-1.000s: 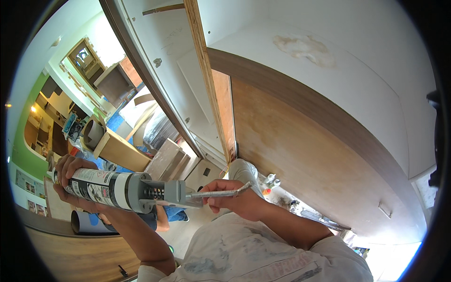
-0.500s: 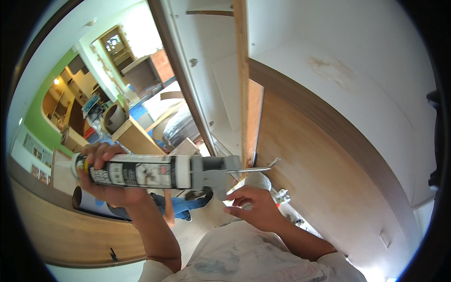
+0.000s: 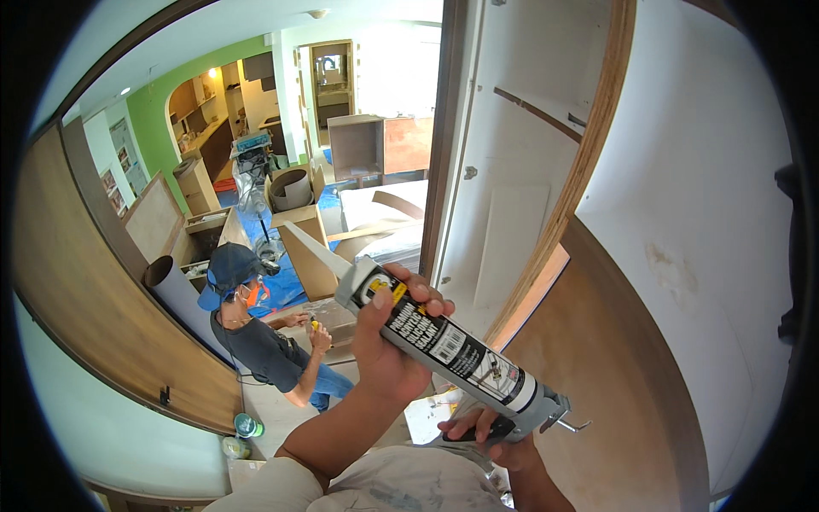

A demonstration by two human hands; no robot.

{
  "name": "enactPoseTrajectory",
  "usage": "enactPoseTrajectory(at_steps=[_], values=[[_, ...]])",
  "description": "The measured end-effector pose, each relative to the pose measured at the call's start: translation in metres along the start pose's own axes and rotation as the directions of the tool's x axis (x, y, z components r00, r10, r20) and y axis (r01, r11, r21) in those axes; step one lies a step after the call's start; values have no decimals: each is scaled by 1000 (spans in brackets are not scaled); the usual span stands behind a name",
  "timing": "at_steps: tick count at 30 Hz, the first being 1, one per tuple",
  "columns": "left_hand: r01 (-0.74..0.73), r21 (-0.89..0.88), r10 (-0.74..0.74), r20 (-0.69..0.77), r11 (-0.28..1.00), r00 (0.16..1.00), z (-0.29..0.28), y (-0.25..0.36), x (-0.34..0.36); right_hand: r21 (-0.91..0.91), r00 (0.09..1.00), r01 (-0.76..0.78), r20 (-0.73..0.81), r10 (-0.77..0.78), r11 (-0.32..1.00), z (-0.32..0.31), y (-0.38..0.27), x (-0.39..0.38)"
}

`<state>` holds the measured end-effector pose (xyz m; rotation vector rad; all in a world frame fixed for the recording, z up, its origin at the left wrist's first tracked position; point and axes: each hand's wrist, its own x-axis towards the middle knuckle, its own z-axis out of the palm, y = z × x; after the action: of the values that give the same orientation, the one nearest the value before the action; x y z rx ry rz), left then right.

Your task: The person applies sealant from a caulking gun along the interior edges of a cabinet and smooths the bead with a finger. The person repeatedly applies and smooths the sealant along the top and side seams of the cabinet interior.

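L forearm [image 3: 345, 424] rises from low L of view, slanting up & R, elbow bent. L grip [image 3: 390, 360] is closed w/ palm turned up, thumb [image 3: 374, 317] pointing up on one side & fingertips [image 3: 420, 290] curled over the opp. side. R forearm [image 3: 542, 485] comes in at lower edge, R of the L one, slanting up & L, mostly cut off. R grip [image 3: 510, 450] sits lower than L, apart from it, fingers [image 3: 485, 420] bent, partly hidden.
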<state>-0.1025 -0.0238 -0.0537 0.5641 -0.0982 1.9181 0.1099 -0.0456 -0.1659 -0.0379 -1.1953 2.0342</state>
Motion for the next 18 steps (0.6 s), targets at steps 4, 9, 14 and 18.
enactPoseTrajectory(at_steps=[4,9,14,18], values=[[40,-4,-40,-23,999,999,-5,0,-4,46,999,-46,18,46,998,-5,8,-7],[95,-7,-95,-49,995,994,-14,1,-7,142,996,-90,-8,92,986,-9,28,-11],[113,9,-112,-82,994,990,-18,3,-10,112,990,-127,-39,132,986,-11,35,-13],[119,52,-111,-143,992,983,-18,1,-10,214,990,-141,23,139,967,-17,35,-16]])
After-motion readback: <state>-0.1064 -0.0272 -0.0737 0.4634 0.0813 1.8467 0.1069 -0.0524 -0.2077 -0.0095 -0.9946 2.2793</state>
